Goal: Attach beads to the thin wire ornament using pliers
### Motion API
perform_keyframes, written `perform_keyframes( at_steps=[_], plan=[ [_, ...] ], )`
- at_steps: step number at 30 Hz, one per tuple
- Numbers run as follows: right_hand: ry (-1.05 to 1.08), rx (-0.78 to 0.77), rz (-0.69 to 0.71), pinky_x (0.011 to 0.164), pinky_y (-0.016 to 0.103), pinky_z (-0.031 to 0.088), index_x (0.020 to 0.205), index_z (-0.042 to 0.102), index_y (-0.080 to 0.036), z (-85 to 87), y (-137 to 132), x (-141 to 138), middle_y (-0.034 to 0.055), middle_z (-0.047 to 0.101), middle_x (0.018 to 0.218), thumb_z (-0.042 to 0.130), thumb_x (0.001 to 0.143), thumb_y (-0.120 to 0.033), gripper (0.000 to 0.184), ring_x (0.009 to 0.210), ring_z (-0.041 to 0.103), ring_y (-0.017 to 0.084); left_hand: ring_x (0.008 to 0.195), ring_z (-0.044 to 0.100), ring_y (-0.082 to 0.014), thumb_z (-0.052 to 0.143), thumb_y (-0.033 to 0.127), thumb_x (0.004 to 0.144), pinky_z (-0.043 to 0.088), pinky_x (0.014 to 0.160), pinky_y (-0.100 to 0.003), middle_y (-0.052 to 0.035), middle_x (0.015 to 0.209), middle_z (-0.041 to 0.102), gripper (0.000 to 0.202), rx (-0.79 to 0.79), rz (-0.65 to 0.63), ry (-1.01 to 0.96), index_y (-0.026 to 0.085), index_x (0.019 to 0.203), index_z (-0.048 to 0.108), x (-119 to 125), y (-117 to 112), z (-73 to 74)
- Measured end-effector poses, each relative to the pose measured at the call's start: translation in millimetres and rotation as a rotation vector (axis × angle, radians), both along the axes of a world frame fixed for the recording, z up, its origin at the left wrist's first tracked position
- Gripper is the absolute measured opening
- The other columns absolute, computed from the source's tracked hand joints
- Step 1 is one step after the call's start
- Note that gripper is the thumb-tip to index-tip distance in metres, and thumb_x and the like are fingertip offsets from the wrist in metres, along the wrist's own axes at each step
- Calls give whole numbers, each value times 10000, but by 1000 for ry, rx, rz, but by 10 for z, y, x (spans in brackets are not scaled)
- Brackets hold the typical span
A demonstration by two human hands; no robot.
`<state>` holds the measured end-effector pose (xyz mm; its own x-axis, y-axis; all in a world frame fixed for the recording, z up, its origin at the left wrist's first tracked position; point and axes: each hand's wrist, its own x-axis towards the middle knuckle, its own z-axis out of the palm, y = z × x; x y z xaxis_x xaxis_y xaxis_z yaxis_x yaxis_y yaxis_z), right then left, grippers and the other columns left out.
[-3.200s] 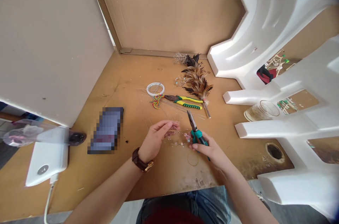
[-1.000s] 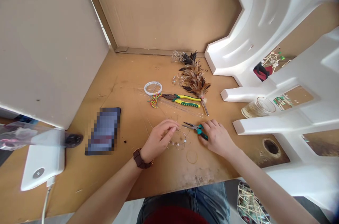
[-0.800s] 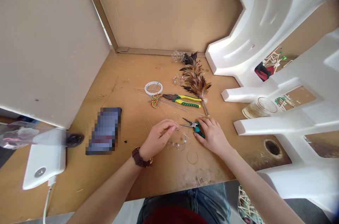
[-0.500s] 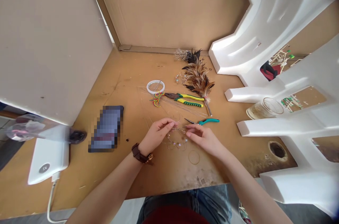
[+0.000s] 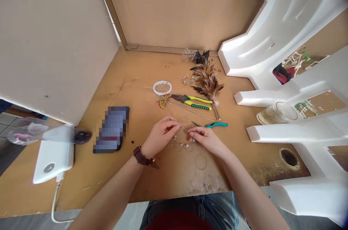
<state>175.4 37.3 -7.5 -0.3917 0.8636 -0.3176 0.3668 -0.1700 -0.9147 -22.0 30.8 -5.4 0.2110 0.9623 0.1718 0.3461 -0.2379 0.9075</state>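
My left hand [image 5: 161,134], with a brown watch at the wrist, pinches a thin wire strung with small clear and pink beads [image 5: 182,142]. My right hand [image 5: 204,139] pinches the other side of the same beaded wire, fingers pressed together. The two hands meet just above the brown tabletop [image 5: 136,172]. Teal-handled needle-nose pliers [image 5: 214,125] lie on the table just beyond my right hand, not touched.
Yellow-and-green pliers [image 5: 194,101], a white wire spool [image 5: 162,87], coloured wire scraps [image 5: 162,101] and a feather bundle [image 5: 207,81] lie further back. A phone [image 5: 111,129] and a white power bank [image 5: 53,154] sit left. White foam blocks [image 5: 285,128] and a glass [image 5: 277,113] stand right. A rubber band [image 5: 200,162] lies near.
My right hand laid the teal pliers on the table, let go of them and moved left to pinch the beaded wire. My left hand kept its hold on the wire.
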Motion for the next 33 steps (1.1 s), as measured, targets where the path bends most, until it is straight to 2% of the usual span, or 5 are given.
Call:
perform_keyframes(
  at_steps=[7, 10, 14, 20, 33],
  plan=[
    [78, -21, -145, 440, 217, 254, 885, 638, -173, -57, 26, 15, -13, 616, 665, 547, 757, -400, 277, 429, 322, 65, 741, 550, -126, 497, 227, 832, 450, 641, -230, -50, 907, 556, 170, 105, 0, 93, 193, 873, 659, 29, -60, 27],
    [92, -2, -180, 470, 222, 318, 899, 627, -168, -45, 9, 9, -8, 615, 674, 557, 750, -386, 273, 468, 408, 80, 752, 571, -132, 471, 204, 844, 460, 654, -233, -56, 906, 591, 185, 136, -60, 140, 190, 909, 643, 48, -86, 25],
    [77, 92, -152, 594, 246, 413, 897, 630, -164, -34, -23, 16, 7, 628, 688, 554, 757, -357, 250, 625, 540, 128, 831, 593, -146, 448, 171, 855, 468, 743, -249, -64, 923, 641, 216, 214, -140, 219, 187, 988, 617, 65, -106, 10],
    [10, 208, -100, 611, 258, 436, 907, 640, -163, -108, -47, 52, 22, 624, 706, 522, 790, -336, 240, 646, 555, 144, 812, 600, -148, 432, 186, 874, 487, 731, -271, -60, 911, 654, 244, 344, -156, 351, 183, 1061, 588, 89, -114, -23],
    [-62, 237, -75, 509, 218, 389, 879, 652, -179, -152, -84, 59, 6, 621, 676, 517, 795, -329, 219, 545, 512, 111, 792, 636, -132, 452, 159, 861, 487, 731, -245, -42, 893, 694, 197, 397, -9, 358, 176, 997, 593, 123, -151, -76]
  ],
)
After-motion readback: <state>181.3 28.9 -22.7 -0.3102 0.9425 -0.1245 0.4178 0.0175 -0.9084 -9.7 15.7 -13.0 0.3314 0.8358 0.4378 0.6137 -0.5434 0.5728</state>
